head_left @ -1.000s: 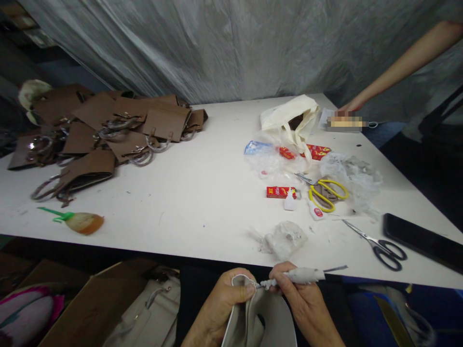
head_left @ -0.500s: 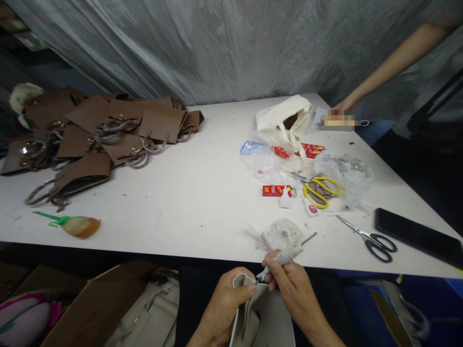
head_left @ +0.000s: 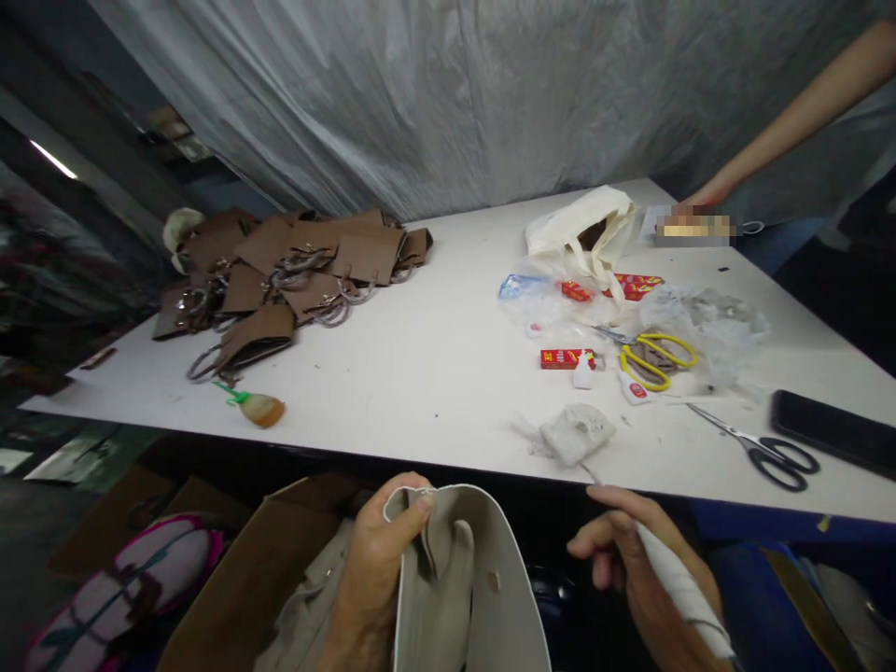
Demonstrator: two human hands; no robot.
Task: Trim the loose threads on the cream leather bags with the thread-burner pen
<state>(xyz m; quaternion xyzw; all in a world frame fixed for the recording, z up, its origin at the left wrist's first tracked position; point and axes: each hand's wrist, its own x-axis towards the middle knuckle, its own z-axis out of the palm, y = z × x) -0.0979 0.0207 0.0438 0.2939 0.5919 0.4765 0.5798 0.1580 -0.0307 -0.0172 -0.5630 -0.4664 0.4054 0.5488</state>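
Table: a wide white worktop [head_left: 434, 373], its near edge just beyond both hands.
Bag pile: flat brown bags with ring handles [head_left: 294, 271], heaped at the far left.
Grey bag: a pale grey soft bag [head_left: 469, 597], upright below the table edge.
Left hand [head_left: 374, 569]: closed on the grey bag's top rim, thumb over the edge.
Right hand [head_left: 630, 560]: fingers curled around a white-wrapped thin tool [head_left: 682, 593], clear of the grey bag.
Black-handled scissors [head_left: 766, 453]: flat on the table, right.

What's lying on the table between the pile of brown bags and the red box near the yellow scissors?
Head view: nothing but bare white table lies between the brown bags and the red box, apart from small specks.
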